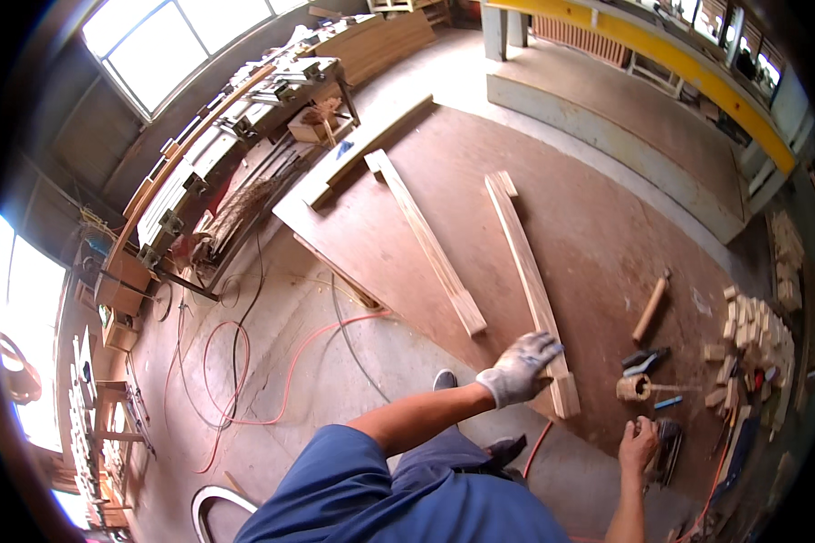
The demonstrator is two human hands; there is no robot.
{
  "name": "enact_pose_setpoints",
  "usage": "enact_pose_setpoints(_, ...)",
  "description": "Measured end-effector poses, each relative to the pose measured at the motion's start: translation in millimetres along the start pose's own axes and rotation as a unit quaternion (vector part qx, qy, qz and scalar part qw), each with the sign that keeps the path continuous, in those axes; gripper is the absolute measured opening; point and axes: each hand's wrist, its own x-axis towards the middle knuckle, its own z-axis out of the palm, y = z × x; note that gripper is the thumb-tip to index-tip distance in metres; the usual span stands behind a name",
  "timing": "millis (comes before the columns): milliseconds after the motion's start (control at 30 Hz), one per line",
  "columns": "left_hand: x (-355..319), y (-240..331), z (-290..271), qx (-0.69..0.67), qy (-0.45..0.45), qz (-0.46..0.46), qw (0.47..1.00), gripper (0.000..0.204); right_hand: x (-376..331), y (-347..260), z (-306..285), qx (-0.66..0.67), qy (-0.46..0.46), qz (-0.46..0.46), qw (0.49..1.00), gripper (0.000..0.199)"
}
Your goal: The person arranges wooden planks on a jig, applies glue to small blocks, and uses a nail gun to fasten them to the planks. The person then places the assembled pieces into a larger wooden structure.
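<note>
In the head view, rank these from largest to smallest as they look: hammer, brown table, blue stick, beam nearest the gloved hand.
1. brown table
2. beam
3. hammer
4. blue stick

You see a brightly daylit scene, its left-hand windows washed out by glare, soft shadows beside the wooden bars, and straight edges bending toward a dark rim.

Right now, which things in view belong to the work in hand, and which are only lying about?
Probably in the work:
right-hand beam, with the gloved left hand over it
similar beam to its left
dark tool at the bare right hand

Apparently just lying about:
hammer
small wood blocks
blue stick
</note>
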Motion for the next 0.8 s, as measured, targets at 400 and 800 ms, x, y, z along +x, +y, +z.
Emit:
enact_pose_setpoints(400,63,-246,-142,-0.061,0.158,-0.615,0.770,0.098,98,-235,141,0.047,-0.161,0.028,0.985,0.085)
enact_pose_setpoints(800,-89,-332,-146,-0.523,0.237,-0.489,0.657,0.041,161,-251,192,-0.010,-0.216,0.025,0.976,0.094)
